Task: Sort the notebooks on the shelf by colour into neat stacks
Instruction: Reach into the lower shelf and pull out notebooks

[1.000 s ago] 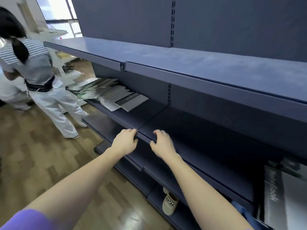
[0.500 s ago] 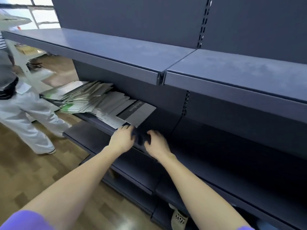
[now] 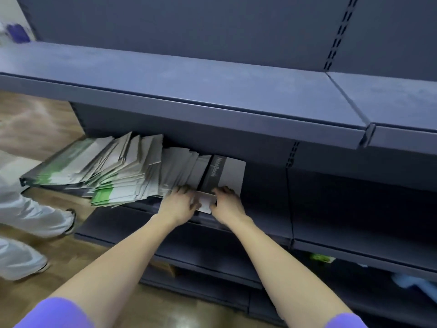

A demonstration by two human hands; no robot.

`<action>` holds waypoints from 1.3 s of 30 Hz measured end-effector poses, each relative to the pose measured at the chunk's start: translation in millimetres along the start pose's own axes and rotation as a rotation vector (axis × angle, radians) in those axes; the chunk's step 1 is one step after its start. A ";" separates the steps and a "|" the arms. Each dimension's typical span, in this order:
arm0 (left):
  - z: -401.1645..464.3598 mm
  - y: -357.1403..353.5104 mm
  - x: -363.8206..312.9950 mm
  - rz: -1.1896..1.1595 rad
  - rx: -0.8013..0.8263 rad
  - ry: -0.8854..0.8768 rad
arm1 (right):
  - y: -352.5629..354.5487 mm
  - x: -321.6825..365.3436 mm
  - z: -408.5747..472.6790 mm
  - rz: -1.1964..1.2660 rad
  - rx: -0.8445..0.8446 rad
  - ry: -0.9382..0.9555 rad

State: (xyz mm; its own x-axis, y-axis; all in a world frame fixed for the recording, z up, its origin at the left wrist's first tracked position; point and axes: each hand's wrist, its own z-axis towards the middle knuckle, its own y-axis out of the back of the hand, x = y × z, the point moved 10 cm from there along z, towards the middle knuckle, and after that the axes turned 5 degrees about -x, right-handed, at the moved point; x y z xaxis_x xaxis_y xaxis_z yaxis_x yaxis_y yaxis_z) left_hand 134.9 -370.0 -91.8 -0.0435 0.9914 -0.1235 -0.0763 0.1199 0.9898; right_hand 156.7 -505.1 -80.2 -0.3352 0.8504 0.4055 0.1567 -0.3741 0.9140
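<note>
Curling both sets of fingers over the near edge, your left hand [image 3: 179, 204] and right hand [image 3: 227, 201] pinch the grey-spined notebook [image 3: 224, 174]; draw it level toward six o'clock, clear of the slumped green-and-grey pile [image 3: 113, 172] at nine o'clock on the shelf [image 3: 264, 209].

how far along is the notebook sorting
Barely started. Done: no neat colour stack shows. In hand: left hand and right hand grip the grey notebook at the pile's right end. Left: the fanned pile of green and grey notebooks on the shelf.
</note>
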 end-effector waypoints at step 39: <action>-34.9 -37.7 -114.2 0.303 -0.020 -0.410 | 22.8 -84.2 -73.4 -0.263 -0.075 -0.356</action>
State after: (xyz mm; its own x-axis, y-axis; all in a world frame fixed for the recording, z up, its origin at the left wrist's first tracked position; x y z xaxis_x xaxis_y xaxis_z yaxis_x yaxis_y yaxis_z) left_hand 108.0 -489.6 -117.4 0.3274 0.9211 0.2108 -0.1402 -0.1733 0.9748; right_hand 120.4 -612.3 -92.9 -0.0121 0.9896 0.1432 0.0370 -0.1427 0.9891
